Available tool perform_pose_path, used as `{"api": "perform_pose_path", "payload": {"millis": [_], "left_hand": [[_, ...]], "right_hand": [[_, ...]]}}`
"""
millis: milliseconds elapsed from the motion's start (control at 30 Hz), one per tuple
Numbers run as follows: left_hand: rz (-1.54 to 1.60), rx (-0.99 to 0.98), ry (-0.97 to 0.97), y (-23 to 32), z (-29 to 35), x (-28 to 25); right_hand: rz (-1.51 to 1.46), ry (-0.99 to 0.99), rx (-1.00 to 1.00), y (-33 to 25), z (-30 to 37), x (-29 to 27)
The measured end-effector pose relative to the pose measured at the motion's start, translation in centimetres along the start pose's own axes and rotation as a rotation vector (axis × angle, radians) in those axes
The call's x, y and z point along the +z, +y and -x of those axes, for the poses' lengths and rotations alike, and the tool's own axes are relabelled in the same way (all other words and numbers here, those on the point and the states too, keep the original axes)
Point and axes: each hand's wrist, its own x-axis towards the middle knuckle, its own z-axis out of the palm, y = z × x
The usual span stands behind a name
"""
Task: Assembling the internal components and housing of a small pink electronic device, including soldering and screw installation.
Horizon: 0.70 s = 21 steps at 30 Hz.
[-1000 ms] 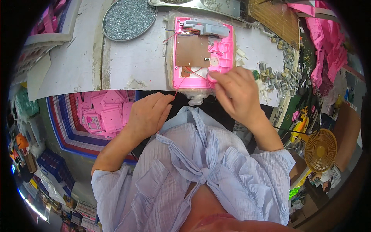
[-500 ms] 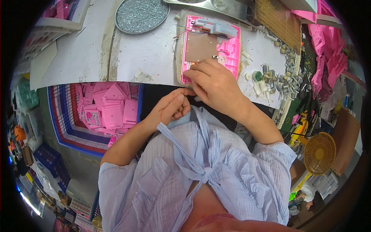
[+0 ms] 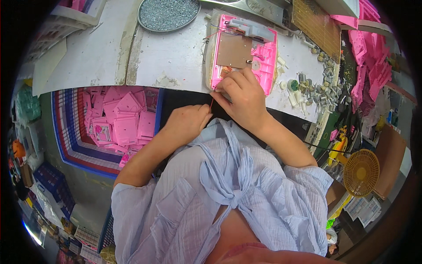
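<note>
pinching the red wire (image 3: 211,104) in both our left hand (image 3: 187,123) and right hand (image 3: 243,97), we have it running forward toward the pink housing (image 3: 266,78) just ahead, our right nearer it.

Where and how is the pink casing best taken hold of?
The pink casing is probably best held by its long side walls, coming from left and right: it lies open side up, these walls largely exposed, while wires cross the upper left and the right hand blocks part of the near side.
</note>
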Motion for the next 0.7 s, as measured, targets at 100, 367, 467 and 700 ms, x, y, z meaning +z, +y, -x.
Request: {"api": "perform_pose_path", "payload": {"millis": [100,367,467,700], "left_hand": [[-0.037,0.064,-0.036,0.1,0.3,-4.3],[-0.033,0.507,0.277,-1.7,-7.2,-6.8],[-0.015,0.528,0.215,-1.6,-7.4,-7.8],[-0.052,0.5,0.041,-0.1,-8.6,-9.8]], "right_hand": [[0.032,-0.018,0.005,-0.1,-0.1,0.0],[-0.182,-0.164,-0.07,1.7,-0.7,-5.1],[-0.281,-0.064,0.309,8.0,-1.3,-12.6],[0.137,0.325,0.279,28.5,-14.7,-25.0]]}}
